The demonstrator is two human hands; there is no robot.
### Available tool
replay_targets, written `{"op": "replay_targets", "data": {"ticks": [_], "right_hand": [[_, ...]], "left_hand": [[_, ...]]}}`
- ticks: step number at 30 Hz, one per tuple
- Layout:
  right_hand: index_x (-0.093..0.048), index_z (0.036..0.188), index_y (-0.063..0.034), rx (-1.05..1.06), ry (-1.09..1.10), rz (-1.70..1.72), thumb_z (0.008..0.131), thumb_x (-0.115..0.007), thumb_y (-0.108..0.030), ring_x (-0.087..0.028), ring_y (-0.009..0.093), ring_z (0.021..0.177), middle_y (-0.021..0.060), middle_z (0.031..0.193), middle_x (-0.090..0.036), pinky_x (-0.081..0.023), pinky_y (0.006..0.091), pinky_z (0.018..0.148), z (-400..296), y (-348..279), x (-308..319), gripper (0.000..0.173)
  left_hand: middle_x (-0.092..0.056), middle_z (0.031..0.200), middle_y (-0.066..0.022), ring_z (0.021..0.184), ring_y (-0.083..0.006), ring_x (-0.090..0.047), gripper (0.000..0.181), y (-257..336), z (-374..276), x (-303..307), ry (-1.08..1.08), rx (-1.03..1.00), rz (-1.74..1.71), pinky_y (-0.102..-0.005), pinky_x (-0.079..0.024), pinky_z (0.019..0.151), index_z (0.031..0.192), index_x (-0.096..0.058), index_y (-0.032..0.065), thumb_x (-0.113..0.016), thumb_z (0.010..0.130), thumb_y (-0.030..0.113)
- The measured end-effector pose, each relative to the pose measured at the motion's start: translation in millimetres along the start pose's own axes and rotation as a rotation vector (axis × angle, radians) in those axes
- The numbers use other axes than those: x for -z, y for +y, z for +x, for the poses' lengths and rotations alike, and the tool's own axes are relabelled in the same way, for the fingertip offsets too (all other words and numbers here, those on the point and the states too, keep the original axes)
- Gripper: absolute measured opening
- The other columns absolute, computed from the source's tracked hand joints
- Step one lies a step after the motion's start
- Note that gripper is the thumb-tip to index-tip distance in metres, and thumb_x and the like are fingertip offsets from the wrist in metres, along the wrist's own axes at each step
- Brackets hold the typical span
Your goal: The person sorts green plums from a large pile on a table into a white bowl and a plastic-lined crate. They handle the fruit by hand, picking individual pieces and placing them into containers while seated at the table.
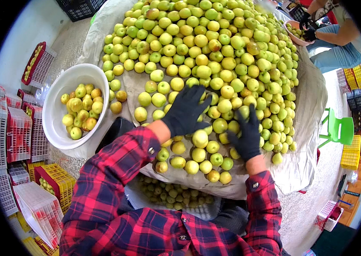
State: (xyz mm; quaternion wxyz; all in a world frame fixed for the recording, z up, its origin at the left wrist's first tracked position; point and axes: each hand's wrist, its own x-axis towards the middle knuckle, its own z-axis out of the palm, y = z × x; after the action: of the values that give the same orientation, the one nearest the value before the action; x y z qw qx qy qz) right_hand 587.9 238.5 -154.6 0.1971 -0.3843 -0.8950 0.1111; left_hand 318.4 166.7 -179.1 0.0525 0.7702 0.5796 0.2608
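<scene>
A large heap of round yellow-green fruits, apple-like [199, 51], covers a table draped with a pale cloth [308, 92]. My left hand [183, 110], in a black glove, lies palm down over the near part of the heap, its fingers spread. To its right, my right hand [247, 137], gloved the same way, rests on fruits with its fingers apart; neither hand has closed around one. Loose fruits [198, 154] lie between my wrists near the table's front edge. What is under my palms is hidden.
Left stands a white basin [48, 108] holding yellower, browner fruits, beside a black object [113, 132]. Below the table edge is a crate of fruits [174, 193]. Stacked plastic crates [19, 134] line the left. A co-worker [337, 41] handles a pink basin [298, 40] near a green chair [340, 129].
</scene>
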Motion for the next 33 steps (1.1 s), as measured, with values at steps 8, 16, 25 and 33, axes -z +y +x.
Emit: {"op": "replay_targets", "data": {"ticks": [8,16,25,33], "right_hand": [[-0.057,0.143,-0.0152,0.208,-0.274,0.149,0.078,-0.080,-0.033,-0.047,0.048,0.136,0.0293,0.153,-0.040,-0.040,0.0540,0.113,-60.3,-46.8,30.8,0.071],[-0.051,0.142,0.0010,-0.035,-0.112,0.390,0.081,-0.081,-0.021,-0.051,0.046,0.134,0.0278,0.143,-0.053,-0.042,0.0494,0.112,-77.7,-29.4,31.2,0.071],[-0.055,0.140,-0.0026,-0.137,0.121,0.218,0.084,-0.073,-0.004,-0.051,0.035,0.136,0.0201,0.143,-0.056,-0.045,0.0414,0.111,-53.1,38.7,36.1,0.058],[-0.061,0.133,-0.0014,-0.213,0.272,0.215,0.086,-0.074,-0.008,-0.064,0.031,0.116,0.0180,0.129,-0.065,-0.054,0.0377,0.097,-52.6,66.5,7.2,0.049]], "left_hand": [[-0.060,0.135,-0.0202,0.130,-0.0403,-0.054,0.055,47.9,-24.8,38.3,-0.211,-0.152,-0.162,-0.0595,-0.039,0.108,0.124,-0.066,0.0078,-0.076,0.080,0.039],[-0.061,0.117,-0.0196,0.102,-0.0381,-0.066,0.069,16.8,125.4,-27.8,0.127,0.252,0.100,-0.0470,-0.055,0.081,0.132,-0.051,0.0075,-0.079,0.074,0.030],[-0.063,0.117,-0.0179,0.103,-0.0382,-0.066,0.051,45.8,89.2,-39.2,-0.204,0.118,-0.251,-0.0498,-0.055,0.085,0.129,-0.061,0.0149,-0.073,0.080,0.021],[-0.062,0.112,-0.0225,0.100,-0.0384,-0.065,0.037,-47.0,175.3,27.9,0.244,0.229,0.227,-0.0482,-0.055,0.079,0.126,-0.065,0.0147,-0.065,0.090,0.022]]}}
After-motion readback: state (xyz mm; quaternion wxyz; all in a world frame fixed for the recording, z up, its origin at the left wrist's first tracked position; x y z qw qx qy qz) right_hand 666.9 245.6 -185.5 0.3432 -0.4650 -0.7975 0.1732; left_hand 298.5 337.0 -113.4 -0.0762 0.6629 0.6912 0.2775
